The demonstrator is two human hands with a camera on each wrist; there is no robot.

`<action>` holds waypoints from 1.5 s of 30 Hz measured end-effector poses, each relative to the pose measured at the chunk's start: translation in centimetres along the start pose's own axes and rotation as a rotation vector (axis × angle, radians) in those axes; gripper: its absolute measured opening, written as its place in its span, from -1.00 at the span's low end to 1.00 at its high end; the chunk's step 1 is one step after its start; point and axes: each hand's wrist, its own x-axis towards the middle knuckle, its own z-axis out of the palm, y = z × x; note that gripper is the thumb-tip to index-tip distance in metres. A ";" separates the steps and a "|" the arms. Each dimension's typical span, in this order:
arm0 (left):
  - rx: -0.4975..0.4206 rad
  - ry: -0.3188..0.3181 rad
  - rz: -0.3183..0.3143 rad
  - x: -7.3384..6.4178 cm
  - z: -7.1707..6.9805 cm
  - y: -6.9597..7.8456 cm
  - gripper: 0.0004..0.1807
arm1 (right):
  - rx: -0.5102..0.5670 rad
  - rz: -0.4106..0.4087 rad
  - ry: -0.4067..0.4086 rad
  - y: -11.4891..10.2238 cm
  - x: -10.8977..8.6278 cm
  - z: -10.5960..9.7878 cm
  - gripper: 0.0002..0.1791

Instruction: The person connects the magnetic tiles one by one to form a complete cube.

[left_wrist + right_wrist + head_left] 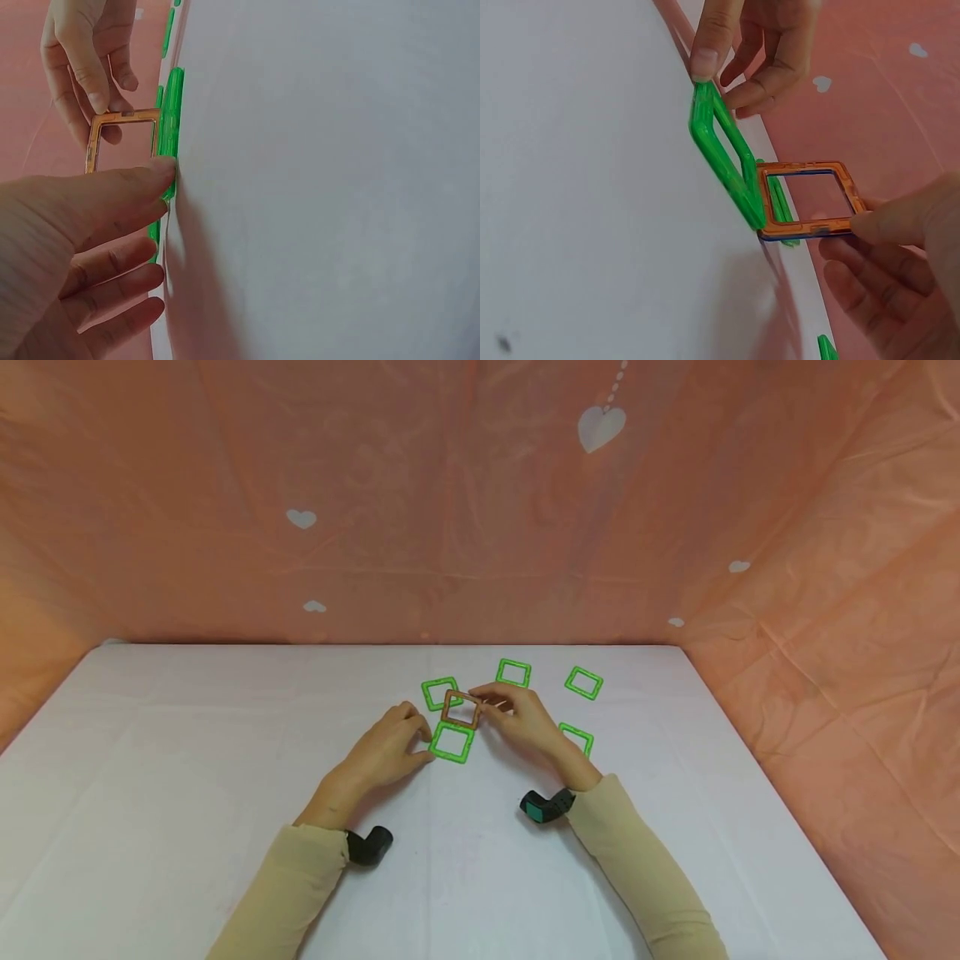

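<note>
My right hand (525,718) pinches an orange square magnetic tile (446,707) by its outer edge; the tile is an open frame, and a blue strip shows along its side in the right wrist view. It stands up from the table, its lower edge meeting a green square magnetic tile (724,169). With thumb and forefinger, my left hand (386,747) pinches the opposite edge of that green tile. My other left fingers are spread loosely. Just behind the orange tile lies another green tile (441,682), partly covered by it in the head view.
More green square tiles lie on the white table: one at the back (514,662), one at back right (571,679), and one beside my right wrist (588,745), partly hidden. An orange cloth with pale hearts hangs behind and at the sides.
</note>
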 end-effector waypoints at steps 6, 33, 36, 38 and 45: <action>-0.004 0.019 0.002 -0.1 0.1 -0.1 -0.71 | 0.020 -0.017 -0.010 0.0 0.3 0.5 -0.67; -0.105 0.000 0.005 -0.6 -0.8 -1.0 0.05 | 0.023 -0.041 -0.079 -0.9 1.3 2.0 -0.60; -0.113 0.001 0.011 -0.6 -0.8 -1.1 0.04 | 0.009 -0.038 -0.076 -0.8 1.5 2.0 -0.59; -0.121 -0.002 0.008 -0.6 -0.8 -1.1 0.05 | 0.009 -0.032 -0.068 -0.6 1.7 1.9 -0.59; -0.128 -0.013 -0.002 -0.7 -0.8 -1.2 0.02 | 0.026 0.055 -0.035 0.0 2.6 1.5 -0.59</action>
